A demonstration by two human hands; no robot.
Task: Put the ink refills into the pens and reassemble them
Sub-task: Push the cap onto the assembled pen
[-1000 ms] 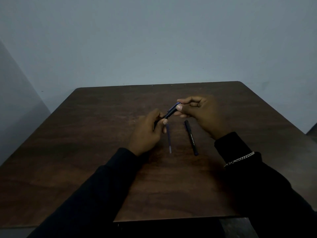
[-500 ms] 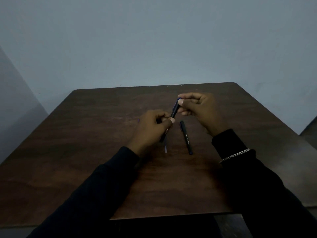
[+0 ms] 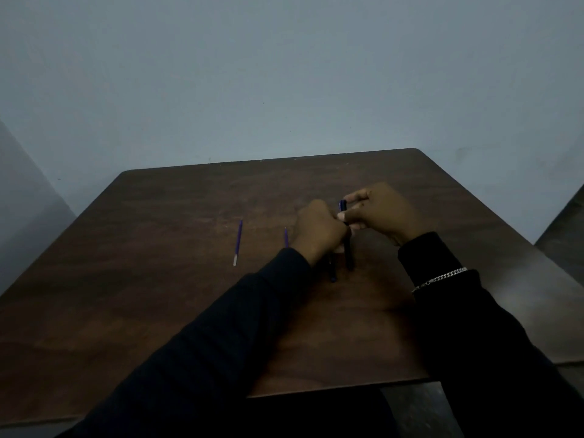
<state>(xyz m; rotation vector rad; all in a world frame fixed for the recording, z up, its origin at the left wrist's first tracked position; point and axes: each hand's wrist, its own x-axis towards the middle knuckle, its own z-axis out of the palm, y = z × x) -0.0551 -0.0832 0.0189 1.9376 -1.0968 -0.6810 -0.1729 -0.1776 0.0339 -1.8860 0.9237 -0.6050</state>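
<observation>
Held pen point(image 3: 343, 205): raised just above the worktop point(image 3: 158, 295) between both hands, blue upper end showing.
Left hand point(image 3: 319, 230): fingers clenched round the lower barrel, apparently to steady it.
Right hand point(image 3: 382, 213): fingers pinch the upper end, probably to press or twist it home.
Second pen point(image 3: 349, 257): dark, lying below the hands, within easy reach.
Far refill point(image 3: 237, 243): lying well to the left, not yet fitted.
Near refill point(image 3: 286, 237): just beside the left hand, partly hidden.

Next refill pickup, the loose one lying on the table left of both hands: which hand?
Left. The left hand is nearer the loose refill. The right hand sits on the far side, pinching the pen near its top, so it could likely hold the pen alone.
</observation>
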